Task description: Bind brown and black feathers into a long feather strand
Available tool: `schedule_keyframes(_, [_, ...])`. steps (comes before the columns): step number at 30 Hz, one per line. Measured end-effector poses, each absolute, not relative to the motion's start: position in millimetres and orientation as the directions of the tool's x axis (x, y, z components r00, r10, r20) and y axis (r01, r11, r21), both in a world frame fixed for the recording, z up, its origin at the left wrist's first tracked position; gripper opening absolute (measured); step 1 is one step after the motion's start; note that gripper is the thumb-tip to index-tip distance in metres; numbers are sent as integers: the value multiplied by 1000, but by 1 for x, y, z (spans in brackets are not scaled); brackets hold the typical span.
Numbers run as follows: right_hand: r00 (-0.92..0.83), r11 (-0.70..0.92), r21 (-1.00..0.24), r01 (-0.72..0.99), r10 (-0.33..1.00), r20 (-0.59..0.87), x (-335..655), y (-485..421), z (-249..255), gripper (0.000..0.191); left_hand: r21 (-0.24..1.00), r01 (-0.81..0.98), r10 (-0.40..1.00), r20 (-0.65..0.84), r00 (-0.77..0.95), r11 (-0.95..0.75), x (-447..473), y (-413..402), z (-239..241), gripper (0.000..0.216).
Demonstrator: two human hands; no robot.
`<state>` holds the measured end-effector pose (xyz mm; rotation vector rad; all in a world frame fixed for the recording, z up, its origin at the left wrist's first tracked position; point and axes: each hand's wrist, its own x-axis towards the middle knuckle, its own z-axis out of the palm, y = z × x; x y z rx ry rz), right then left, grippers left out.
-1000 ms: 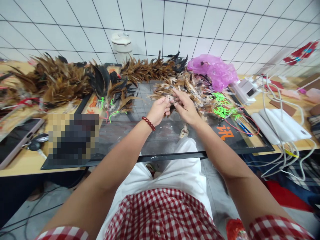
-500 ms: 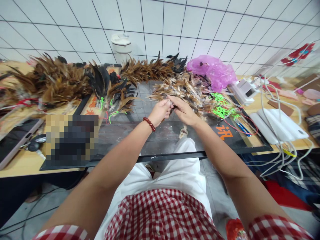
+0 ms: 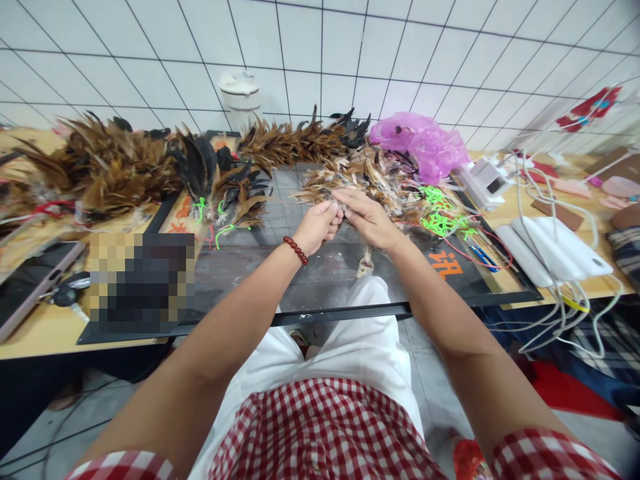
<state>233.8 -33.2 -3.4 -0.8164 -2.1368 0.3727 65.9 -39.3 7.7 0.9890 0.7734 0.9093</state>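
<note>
My left hand [image 3: 319,228], with a red bead bracelet [image 3: 295,251] at its wrist, is closed with thumb and fingers pinched together. Touching it, my right hand [image 3: 369,217] bends its fingers over the left fingertips. Whatever is pinched between them is small and mostly hidden. Just beyond the hands lies a loose pile of tan and white feathers [image 3: 370,170]. Bright green cords [image 3: 440,212] lie to the right of that pile. To the left, bunches of black and brown feathers [image 3: 245,193] rest on the dark board [image 3: 240,273], with green and pink ties at their ends.
Along the back stand a row of brown feathers [image 3: 285,141], a white lidded cup [image 3: 240,100] and a purple plastic bag [image 3: 420,143]. A larger feather heap [image 3: 115,167] and a phone [image 3: 37,287] are at left. White devices [image 3: 555,250] with tangled cables occupy the right.
The view has shifted slightly. Both hands stay together at nearly the same spot, with the right fingers lying a little flatter over the left fingertips.
</note>
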Motion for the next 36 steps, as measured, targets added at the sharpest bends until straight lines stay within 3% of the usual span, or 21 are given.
schedule_keyframes(5, [-471, 733, -507, 453, 680, 562, 231, -35, -4, 47, 917, -290, 895, -134, 425, 275, 67, -42, 9, 29])
schedule_keyframes(10, [-392, 652, -680, 335, 753, 529, 230, -38, 0, 47, 917, -287, 894, -137, 427, 278, 69, -44, 10, 27])
schedule_keyframes(17, [-235, 544, -833, 100, 827, 511, 226, -39, 6, 28, 923, -256, 867, -137, 479, 288, 70, -48, 11, 29])
schedule_keyframes(25, [-149, 402, -915, 32, 907, 393, 219, -40, 5, 46, 924, -272, 851, -97, 517, 270, 64, -44, 13, 34])
schedule_keyframes(31, [-131, 535, -821, 200, 845, 519, 219, -37, 5, 43, 947, -236, 865, -76, 496, 219, 62, -41, 10, 25])
schedule_keyframes(36, [-147, 555, -672, 490, 813, 564, 230, -35, 6, 16, 948, -267, 944, -81, 320, 172, 62, -36, 9, 26])
